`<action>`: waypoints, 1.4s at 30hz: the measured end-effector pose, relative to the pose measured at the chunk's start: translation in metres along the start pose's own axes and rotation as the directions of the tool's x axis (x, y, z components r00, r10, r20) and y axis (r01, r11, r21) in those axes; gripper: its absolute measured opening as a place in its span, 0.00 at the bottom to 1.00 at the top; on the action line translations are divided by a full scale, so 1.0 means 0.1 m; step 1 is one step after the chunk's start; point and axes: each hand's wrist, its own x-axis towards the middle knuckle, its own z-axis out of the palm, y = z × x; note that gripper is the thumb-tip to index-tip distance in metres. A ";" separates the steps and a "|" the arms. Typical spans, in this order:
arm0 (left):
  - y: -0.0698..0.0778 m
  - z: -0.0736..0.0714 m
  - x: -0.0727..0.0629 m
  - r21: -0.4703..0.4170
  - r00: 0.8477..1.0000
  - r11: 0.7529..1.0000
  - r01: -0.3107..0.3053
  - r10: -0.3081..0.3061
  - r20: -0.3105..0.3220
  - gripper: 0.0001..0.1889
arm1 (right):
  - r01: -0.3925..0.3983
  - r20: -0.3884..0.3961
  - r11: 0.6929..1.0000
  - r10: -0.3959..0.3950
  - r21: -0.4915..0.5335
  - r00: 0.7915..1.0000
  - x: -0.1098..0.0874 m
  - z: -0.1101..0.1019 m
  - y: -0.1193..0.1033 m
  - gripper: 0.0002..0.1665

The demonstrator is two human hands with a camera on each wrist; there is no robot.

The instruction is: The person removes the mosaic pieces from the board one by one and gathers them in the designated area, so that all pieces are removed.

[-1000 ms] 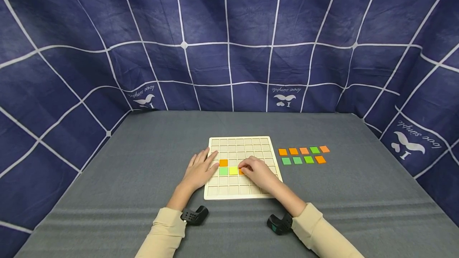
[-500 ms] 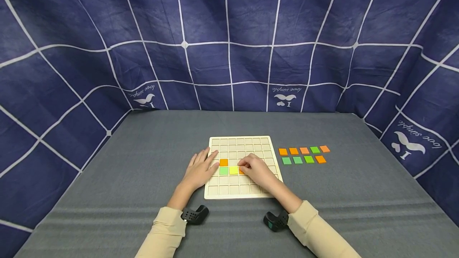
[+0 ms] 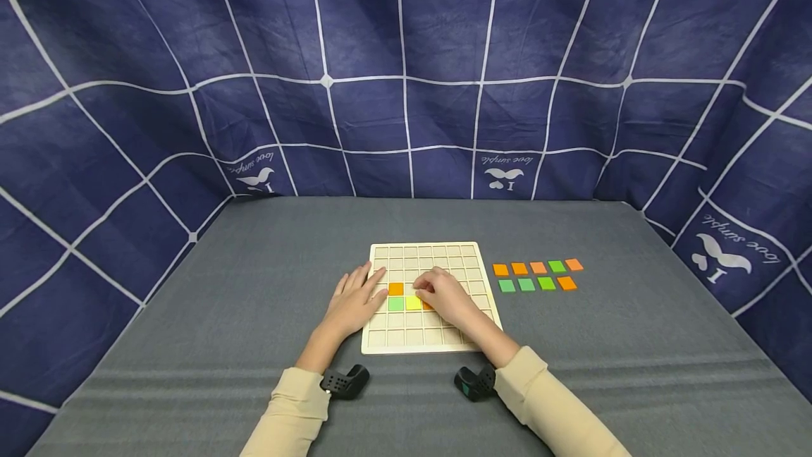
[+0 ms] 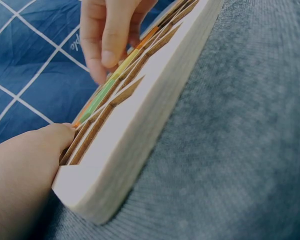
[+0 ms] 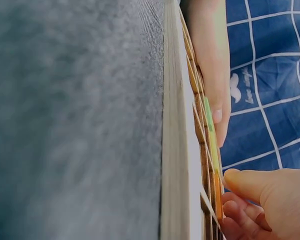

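Observation:
My left hand (image 3: 352, 300) lies spread on the left edge of the wooden grid board (image 3: 423, 339), fingers straight. Over the middle of the board hovers my right hand (image 3: 446, 297), its thumb and fingertips right at the cell above the yellow tile (image 3: 413, 303); no tile shows between them. A light green tile (image 3: 396, 304) sits left of the yellow one, an orange tile (image 3: 396, 289) above the green. Right of the yellow lies another orange tile (image 3: 428, 306), partly hidden by the right hand. In the right wrist view the thumb (image 5: 245, 183) is close to the tile row.
Right of the board, two rows of loose tiles lie on the grey cloth (image 3: 571, 344), among them an orange tile (image 3: 500, 269), a bright green tile (image 3: 547, 283) and a teal-green tile (image 3: 507, 285). A dark blue curtain (image 3: 444, 115) with white lines stands behind.
My right hand has shifted slightly left, from beside the orange tile to above the yellow one, with its wrist following. The left hand and the tiles have stayed put.

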 end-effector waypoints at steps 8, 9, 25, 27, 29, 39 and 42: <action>0.00 0.01 0.00 0.001 1.000 1.000 -0.009 0.009 0.005 0.28 | 0.014 0.018 1.000 -0.014 -0.005 1.000 0.10 0.09 -0.09 0.07; 0.00 0.01 0.00 0.003 1.000 1.000 -0.008 0.008 0.009 0.28 | 0.014 0.015 1.000 -0.014 -0.006 1.000 0.11 0.10 -0.10 0.07; 0.01 0.00 -0.01 0.000 1.000 1.000 -0.016 0.016 0.001 0.28 | 0.036 -0.006 0.999 -0.036 -0.007 0.999 0.19 0.22 -0.20 0.10; 0.01 0.00 -0.01 0.000 1.000 1.000 -0.016 0.016 0.003 0.28 | 0.035 -0.008 0.999 -0.035 0.001 0.999 0.19 0.23 -0.20 0.10; 0.01 0.00 0.00 0.001 1.000 1.000 -0.017 0.017 0.005 0.28 | 0.026 -0.010 1.000 -0.026 0.013 1.000 0.19 0.24 -0.20 0.10; 0.00 -0.01 0.02 0.008 1.000 1.000 -0.022 0.022 0.003 0.27 | 0.006 -0.030 1.000 -0.006 0.024 1.000 0.17 0.25 -0.22 0.06; -0.01 -0.01 0.01 0.007 1.000 1.000 -0.018 0.018 0.006 0.27 | 0.000 -0.029 1.000 0.001 0.024 1.000 0.16 0.26 -0.23 0.09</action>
